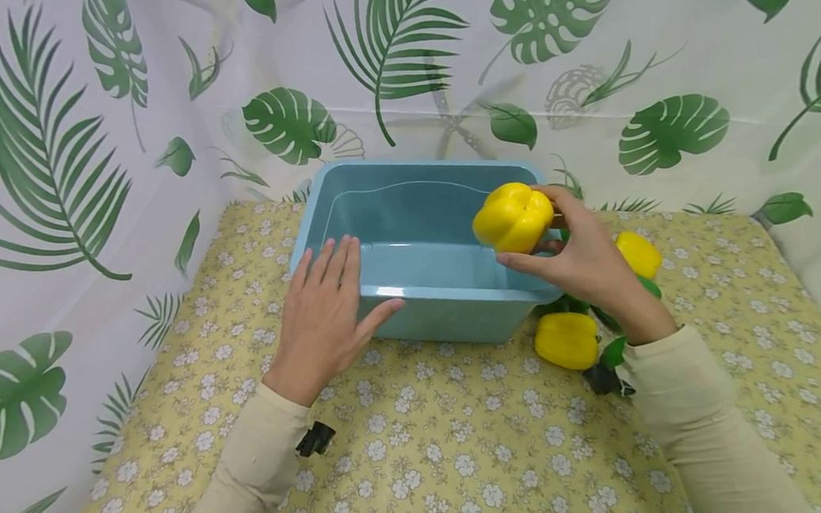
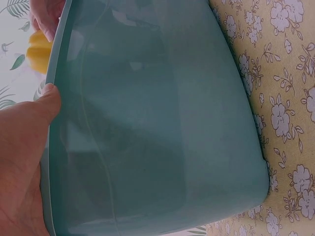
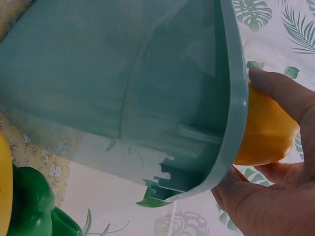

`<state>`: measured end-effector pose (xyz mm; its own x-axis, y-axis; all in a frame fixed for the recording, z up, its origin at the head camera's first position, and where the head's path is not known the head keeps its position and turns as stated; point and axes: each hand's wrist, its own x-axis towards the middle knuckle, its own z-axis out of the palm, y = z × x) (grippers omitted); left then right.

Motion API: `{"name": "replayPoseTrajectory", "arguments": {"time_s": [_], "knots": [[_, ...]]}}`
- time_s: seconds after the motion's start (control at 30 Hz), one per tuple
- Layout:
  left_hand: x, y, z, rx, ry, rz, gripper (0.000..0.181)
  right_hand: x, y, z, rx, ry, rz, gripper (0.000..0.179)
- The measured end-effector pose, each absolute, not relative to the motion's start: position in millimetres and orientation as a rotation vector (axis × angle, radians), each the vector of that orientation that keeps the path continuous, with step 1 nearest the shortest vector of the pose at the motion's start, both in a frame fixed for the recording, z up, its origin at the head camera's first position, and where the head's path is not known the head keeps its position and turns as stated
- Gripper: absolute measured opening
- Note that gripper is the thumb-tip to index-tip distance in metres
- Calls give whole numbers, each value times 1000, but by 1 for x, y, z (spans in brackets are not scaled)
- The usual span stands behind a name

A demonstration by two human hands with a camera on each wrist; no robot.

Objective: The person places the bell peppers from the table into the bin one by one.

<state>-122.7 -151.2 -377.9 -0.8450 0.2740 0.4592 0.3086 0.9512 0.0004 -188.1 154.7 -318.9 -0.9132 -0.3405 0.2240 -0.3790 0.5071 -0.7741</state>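
A yellow bell pepper (image 1: 513, 218) is held up by my right hand (image 1: 582, 257), thumb on the near side and fingers on the far side, over the right end of a blue-green plastic tub (image 1: 449, 319). In the right wrist view the tub's rim partly hides this pepper (image 3: 270, 129). My left hand (image 1: 324, 310) rests on the tub's near rim at the left, fingers straight and reaching inside, thumb (image 2: 49, 101) along the outer edge. The part of the tub's floor that shows is bare.
Right of the tub lie a yellow bell pepper (image 1: 566, 340) and another yellow one (image 1: 638, 255) farther back. Green bell peppers (image 3: 32, 201) sit among them, partly hidden by the right arm. A leaf-print cloth (image 1: 424, 67) hangs behind the flowered tablecloth (image 1: 440, 449).
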Motion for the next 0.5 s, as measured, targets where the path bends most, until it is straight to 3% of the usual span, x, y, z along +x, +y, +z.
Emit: {"name": "replayPoseTrajectory", "arguments": {"time_s": [0.5], "knots": [[-123, -152, -379, -421, -2625, -107, 93, -187, 147, -317, 639, -2713, 1437, 78]]}}
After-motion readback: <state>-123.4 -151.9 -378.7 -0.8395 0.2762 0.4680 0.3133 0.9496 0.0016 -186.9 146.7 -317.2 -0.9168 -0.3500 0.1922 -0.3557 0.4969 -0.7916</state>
